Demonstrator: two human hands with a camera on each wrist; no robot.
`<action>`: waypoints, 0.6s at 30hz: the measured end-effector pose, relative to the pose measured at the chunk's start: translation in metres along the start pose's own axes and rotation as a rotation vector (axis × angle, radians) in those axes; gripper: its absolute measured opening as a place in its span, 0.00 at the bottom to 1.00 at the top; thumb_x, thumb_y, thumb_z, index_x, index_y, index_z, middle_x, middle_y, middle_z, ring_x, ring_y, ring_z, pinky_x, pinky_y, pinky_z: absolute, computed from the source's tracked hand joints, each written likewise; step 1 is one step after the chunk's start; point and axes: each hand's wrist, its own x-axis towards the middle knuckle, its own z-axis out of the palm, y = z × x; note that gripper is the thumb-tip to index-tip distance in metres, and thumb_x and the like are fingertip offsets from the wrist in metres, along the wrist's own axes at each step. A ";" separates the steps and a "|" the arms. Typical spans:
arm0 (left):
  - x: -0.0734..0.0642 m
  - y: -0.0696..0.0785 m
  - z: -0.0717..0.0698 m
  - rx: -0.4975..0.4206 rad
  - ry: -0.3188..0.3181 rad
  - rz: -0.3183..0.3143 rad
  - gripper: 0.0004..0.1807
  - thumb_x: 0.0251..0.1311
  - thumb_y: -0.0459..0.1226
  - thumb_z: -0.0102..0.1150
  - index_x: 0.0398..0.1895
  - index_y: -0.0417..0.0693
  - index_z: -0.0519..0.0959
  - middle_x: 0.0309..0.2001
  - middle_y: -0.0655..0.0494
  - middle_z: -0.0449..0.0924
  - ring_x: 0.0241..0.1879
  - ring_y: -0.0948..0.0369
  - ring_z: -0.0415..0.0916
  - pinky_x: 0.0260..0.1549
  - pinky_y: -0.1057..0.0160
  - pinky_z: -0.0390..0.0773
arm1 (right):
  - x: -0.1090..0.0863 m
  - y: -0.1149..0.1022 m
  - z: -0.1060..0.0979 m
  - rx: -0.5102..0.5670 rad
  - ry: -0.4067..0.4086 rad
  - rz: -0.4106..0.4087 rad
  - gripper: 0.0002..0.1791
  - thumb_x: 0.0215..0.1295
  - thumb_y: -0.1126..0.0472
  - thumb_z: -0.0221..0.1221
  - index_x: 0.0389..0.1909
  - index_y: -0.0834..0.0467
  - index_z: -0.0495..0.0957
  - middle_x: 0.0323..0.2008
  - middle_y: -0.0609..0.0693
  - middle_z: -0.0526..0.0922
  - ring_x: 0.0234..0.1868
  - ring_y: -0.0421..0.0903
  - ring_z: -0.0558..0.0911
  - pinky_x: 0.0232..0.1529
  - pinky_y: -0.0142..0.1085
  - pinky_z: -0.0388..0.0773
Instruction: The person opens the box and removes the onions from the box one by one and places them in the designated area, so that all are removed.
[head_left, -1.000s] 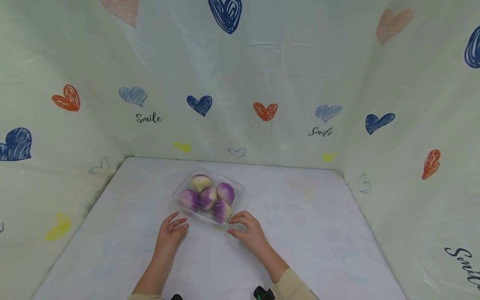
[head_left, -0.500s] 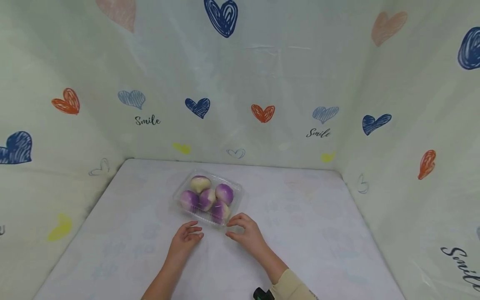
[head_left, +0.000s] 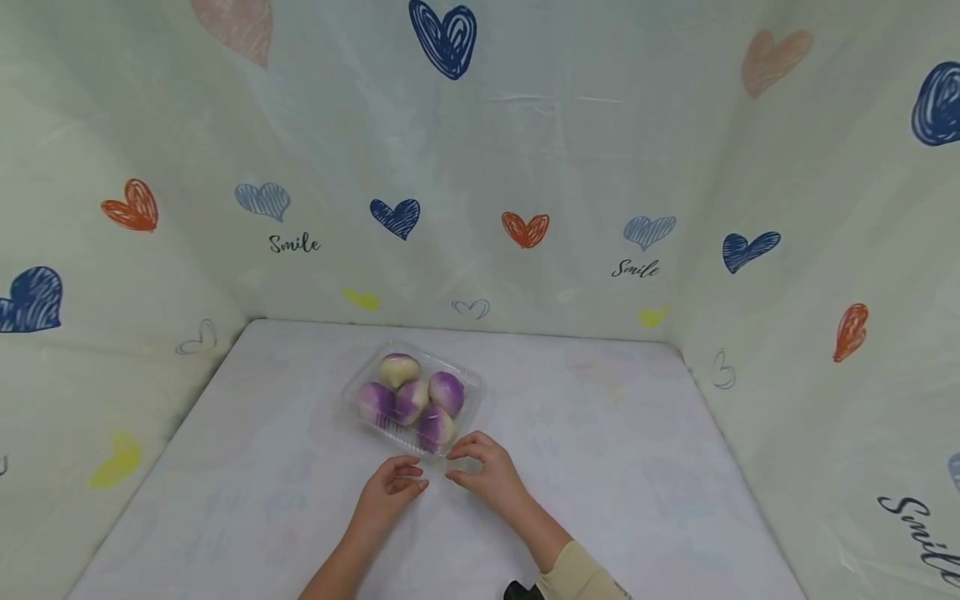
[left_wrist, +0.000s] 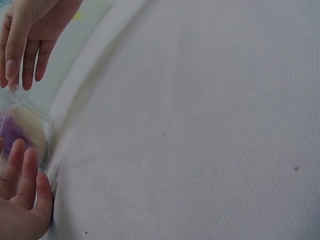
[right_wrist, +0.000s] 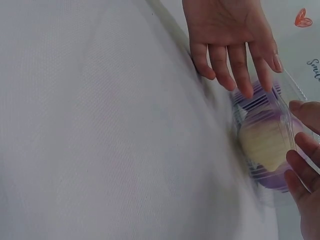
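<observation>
Sliding right, left hand (head_left: 390, 493) is now just beside the near edge of the clear box (head_left: 400, 433), fingers relaxed, holding nothing. Turnips (head_left: 412, 402) inside, box unmoved on table (head_left: 600, 467); right hand (head_left: 487, 472) at its near corner, thumb and fingers apart, ungripped: both hands now there.

A pale curtain (head_left: 570, 150) printed with hearts fills the upper half and both sides of the head view. A large dark blue heart (head_left: 443, 42) sits at the top centre, with a faded pink heart (head_left: 238, 29) at upper left and a peach heart (head_left: 775, 61) at upper right. The word "Smile" (head_left: 295, 242) is printed left of centre, below a light blue heart (head_left: 262, 201). A yellow heart (head_left: 117, 461) shows at lower left, an orange heart (head_left: 851, 332) at right. A whitish table (head_left: 637, 467) spans the lower middle.
</observation>
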 end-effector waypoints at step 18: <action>0.000 0.002 0.008 -0.053 0.006 0.009 0.18 0.60 0.32 0.65 0.50 0.30 0.77 0.40 0.47 0.82 0.38 0.62 0.77 0.41 0.68 0.77 | 0.005 -0.002 0.007 -0.055 -0.037 -0.127 0.09 0.54 0.67 0.71 0.37 0.61 0.85 0.40 0.46 0.80 0.45 0.45 0.78 0.50 0.36 0.76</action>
